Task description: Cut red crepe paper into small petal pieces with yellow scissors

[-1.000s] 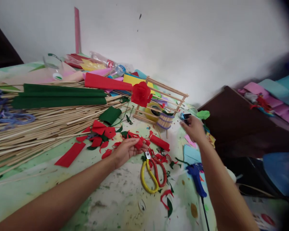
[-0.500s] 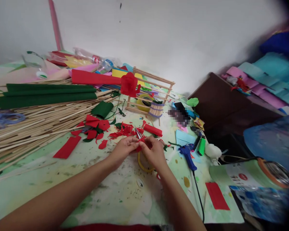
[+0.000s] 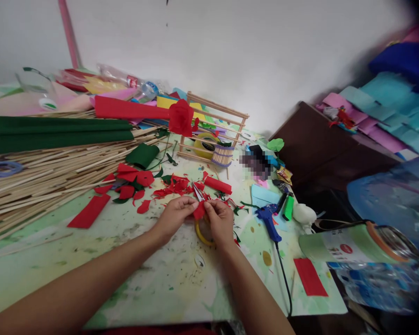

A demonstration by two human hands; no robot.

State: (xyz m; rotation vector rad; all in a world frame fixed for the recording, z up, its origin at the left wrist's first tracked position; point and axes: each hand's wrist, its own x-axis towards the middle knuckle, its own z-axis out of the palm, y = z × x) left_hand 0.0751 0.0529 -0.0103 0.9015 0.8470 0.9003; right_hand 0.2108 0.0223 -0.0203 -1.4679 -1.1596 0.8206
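A small red piece (image 3: 199,211) is stretched between my two hands above the table. My left hand (image 3: 177,215) pinches its left edge with thumb and fingertips. On the other side my right hand (image 3: 219,221) has closed its thumb and fingers on the same piece. Beneath them lie scissors (image 3: 203,235) with yellow handles, their metal blades pointing away past the red piece; the right hand partly covers them. Red scraps (image 3: 176,185) are scattered just beyond the hands, beside a rolled red strip (image 3: 218,184).
Thin sticks (image 3: 66,172) and green rolls (image 3: 59,135) cover the left. A stick frame (image 3: 218,111) with a red flower (image 3: 180,117) stands at the back. To the right are a blue glue gun (image 3: 269,222) with its cable and a green bottle (image 3: 335,244).
The red piece now shows more openly between my hands, which are slightly further apart. The whole view has shifted a little, so the table's things appear further left and slightly higher.
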